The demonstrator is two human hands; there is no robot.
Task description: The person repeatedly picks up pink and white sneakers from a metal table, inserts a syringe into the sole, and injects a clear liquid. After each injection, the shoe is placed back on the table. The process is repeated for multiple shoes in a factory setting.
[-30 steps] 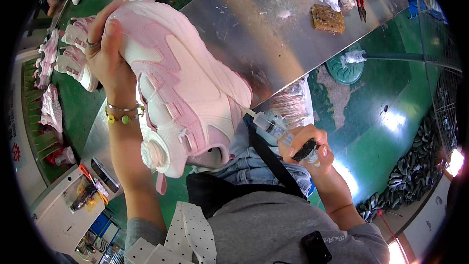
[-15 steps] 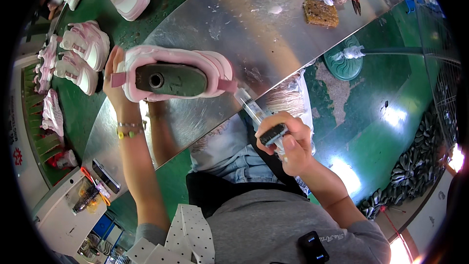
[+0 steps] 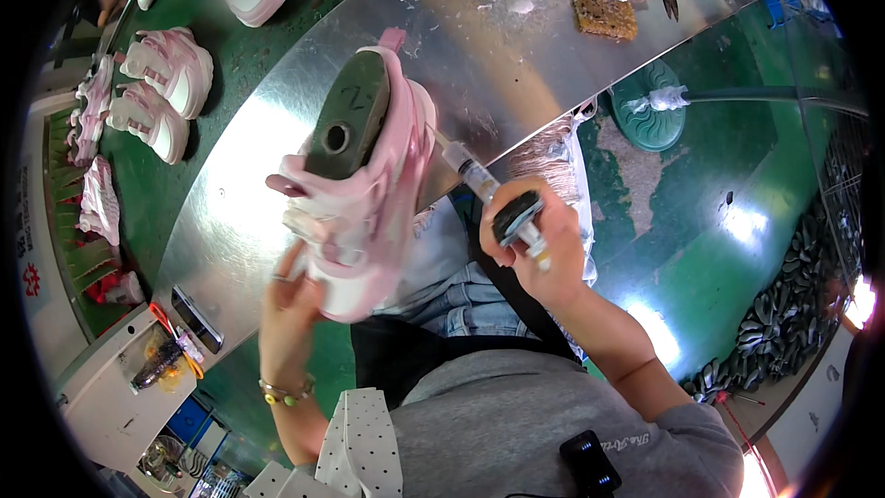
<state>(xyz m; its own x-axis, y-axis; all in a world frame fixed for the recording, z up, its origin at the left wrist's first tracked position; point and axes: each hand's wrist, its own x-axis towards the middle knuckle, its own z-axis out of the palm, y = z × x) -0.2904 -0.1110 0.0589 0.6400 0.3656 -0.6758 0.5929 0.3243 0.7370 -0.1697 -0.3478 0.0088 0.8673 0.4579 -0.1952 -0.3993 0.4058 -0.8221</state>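
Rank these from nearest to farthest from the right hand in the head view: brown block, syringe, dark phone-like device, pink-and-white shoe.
1. Syringe: held in the right hand.
2. Pink-and-white shoe: left of that hand.
3. Brown block: up and slightly right, on the metal table.
4. Dark phone-like device: far left.

Glossy green floor with bright reflections, shiny metal table, pale worktop lower left, glaring light far right.

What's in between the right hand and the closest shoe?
A syringe: the right hand grips it, tip toward the shoe. The head view shows this.
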